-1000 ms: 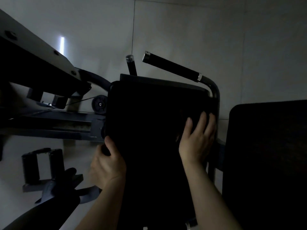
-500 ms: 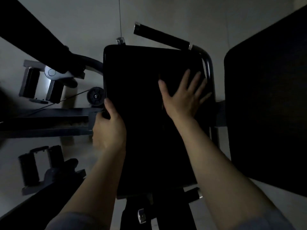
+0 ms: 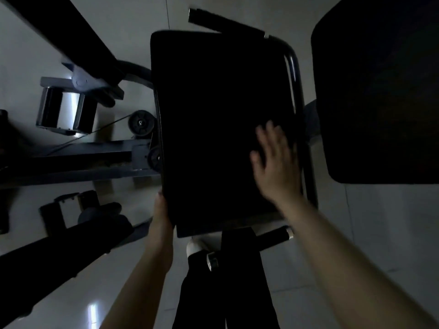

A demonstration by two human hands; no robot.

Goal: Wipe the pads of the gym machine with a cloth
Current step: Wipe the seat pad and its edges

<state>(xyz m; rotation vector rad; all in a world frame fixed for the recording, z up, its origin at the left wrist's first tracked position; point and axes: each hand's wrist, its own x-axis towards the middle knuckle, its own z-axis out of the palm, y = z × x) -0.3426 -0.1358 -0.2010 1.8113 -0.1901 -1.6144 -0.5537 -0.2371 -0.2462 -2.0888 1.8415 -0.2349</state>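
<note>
The scene is very dim. A large black rectangular pad [image 3: 213, 115] of the gym machine fills the middle of the head view. My right hand [image 3: 275, 167] lies on the pad's right lower part with fingers spread and straight, blurred by motion. No cloth can be made out in the dark; whether one lies under this hand is unclear. My left hand [image 3: 161, 212] holds the pad's lower left edge, with its fingers hidden under the pad.
A second black pad [image 3: 380, 91] stands at the right. A black handle bar [image 3: 225, 21] curves round the pad's top right. At the left are a pulley [image 3: 141, 122], a grey frame beam [image 3: 71, 157], roller pads [image 3: 66, 110] and a dark padded arm [image 3: 59, 252] over a glossy tiled floor.
My right hand slid from the pad's upper right down to its lower right. My left hand moved down the left edge towards the near corner. The view tilted further down.
</note>
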